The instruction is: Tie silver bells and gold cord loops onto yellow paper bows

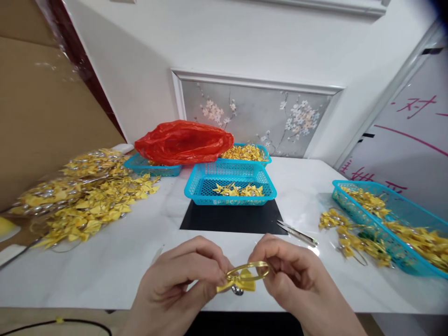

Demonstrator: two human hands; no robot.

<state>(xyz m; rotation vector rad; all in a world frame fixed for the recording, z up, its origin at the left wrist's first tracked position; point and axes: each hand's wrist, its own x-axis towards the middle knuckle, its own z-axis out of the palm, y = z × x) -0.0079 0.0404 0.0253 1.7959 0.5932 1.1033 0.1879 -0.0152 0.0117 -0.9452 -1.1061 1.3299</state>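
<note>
Between my hands, above the table's front edge, is a yellow ribbon bow (248, 283) with a gold cord loop and a shiny silver bell-like ball (237, 290) under it. My left hand (182, 277) pinches the bow at its left side, thumb against fingers. With thumb and fingers closed, my right hand (297, 275) holds the right end of the gold loop (257, 264), which stands stretched into an oval. The fingertips hide part of the loop's right end. A blue basket (194, 192) straight ahead contains several similar bows (240, 190).
Metal tweezers (297, 233) lie right of a black mat (227, 218). Many bows (87, 210), some in clear bags, are heaped at left. Another blue basket (395, 249) stands right, with loose bows (350, 238) beside it. A red plastic bag (182, 142) rests over baskets at the back.
</note>
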